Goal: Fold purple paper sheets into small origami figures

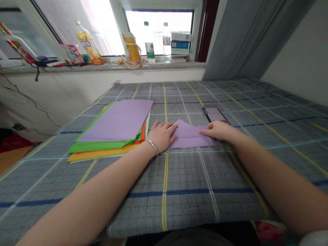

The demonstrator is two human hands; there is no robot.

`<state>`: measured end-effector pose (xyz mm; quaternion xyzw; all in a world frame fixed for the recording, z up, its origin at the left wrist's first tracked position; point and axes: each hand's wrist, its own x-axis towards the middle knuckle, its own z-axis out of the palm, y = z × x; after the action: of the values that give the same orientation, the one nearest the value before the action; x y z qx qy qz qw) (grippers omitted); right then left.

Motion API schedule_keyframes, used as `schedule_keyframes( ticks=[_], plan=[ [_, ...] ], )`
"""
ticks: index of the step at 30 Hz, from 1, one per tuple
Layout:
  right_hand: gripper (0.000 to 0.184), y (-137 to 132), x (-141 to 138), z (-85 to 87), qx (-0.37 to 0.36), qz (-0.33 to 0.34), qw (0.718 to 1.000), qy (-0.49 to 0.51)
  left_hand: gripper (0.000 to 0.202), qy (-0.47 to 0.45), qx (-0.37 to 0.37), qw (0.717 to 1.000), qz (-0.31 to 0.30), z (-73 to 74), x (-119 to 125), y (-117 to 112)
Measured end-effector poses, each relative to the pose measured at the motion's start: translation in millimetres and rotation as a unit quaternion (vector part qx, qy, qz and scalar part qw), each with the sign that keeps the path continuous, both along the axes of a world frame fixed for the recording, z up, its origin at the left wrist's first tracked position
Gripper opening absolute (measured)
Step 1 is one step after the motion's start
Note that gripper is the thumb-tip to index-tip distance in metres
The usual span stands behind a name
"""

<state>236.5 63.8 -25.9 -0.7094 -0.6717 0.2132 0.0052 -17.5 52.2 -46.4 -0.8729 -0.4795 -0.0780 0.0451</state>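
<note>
A folded sheet of purple paper lies on the plaid cloth in front of me, with a crease running across it and a pointed flap at its far edge. My left hand rests on its left end, fingers stretched out over the paper; a silver bangle circles that wrist. At the right end, my right hand has its fingers curled in, with thumb and forefinger gripping the paper's edge. Left of my left hand is a stack of coloured paper, purple on top, with green, orange and pale sheets sticking out below.
A phone with a lit screen lies just beyond my right hand. On the windowsill stand several bottles, a yellow cup and stacked boxes. A grey curtain hangs at the right.
</note>
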Motion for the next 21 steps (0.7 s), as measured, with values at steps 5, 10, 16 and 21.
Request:
schedule_keyframes(
  ticks=[5,10,16,21],
  plan=[
    [0.04,-0.4,2.9,-0.8,0.001,0.026,0.995,0.095,0.042,-0.02,-0.008,1.0,-0.007,-0.4,-6.5,5.4],
    [0.03,-0.4,0.3,-9.2,-0.004,0.029,0.95,0.311,0.038,-0.046,0.043,0.997,-0.04,1.6,-5.2,3.4],
    [0.018,3.3,-11.8,-15.5,0.058,-0.095,0.862,0.495,0.041,-0.104,0.142,0.977,-0.116,10.2,2.6,-5.0],
    [0.005,-6.3,-28.5,-8.6,0.027,-0.109,0.793,0.598,0.048,-0.09,0.17,0.968,-0.161,7.5,7.6,-7.8]
  ],
)
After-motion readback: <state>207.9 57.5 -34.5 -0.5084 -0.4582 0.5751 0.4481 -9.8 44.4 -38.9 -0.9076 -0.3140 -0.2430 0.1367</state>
